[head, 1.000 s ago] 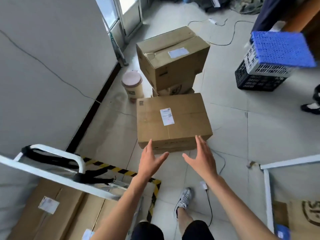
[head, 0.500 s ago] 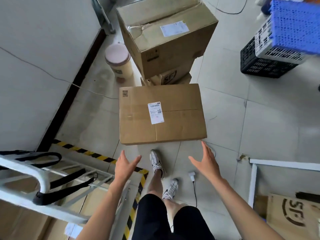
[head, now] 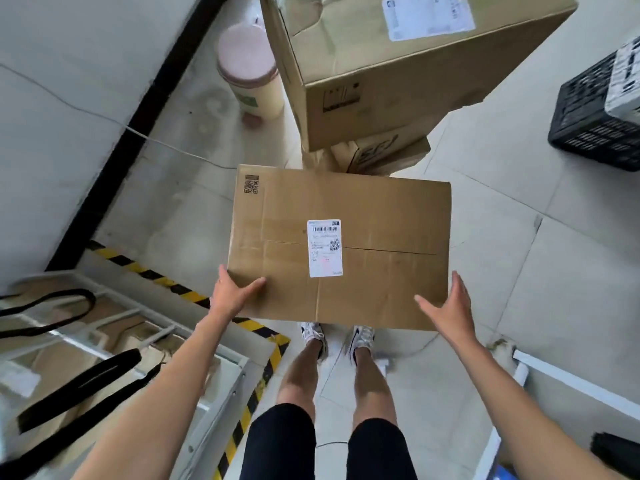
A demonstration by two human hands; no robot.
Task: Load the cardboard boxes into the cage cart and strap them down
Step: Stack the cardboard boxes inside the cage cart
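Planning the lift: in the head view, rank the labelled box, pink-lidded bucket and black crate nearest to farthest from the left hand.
1. Labelled box, at the left hand.
2. Pink-lidded bucket, ahead by the wall.
3. Black crate, far right.

Top box of the stack (head: 398, 64): cut off by the upper edge. The box beneath it (head: 384, 154) is mostly hidden. Black crate (head: 588, 123): cropped at the right edge. Cage cart (head: 221, 372) and black straps (head: 83, 386): blurred, running off the left and bottom edges. Shipping label (head: 325, 247): print too small to read. Near box (head: 381, 289): hides the toes of both shoes (head: 313, 336). Whether the right hand (head: 450, 306) touches it cannot be told.
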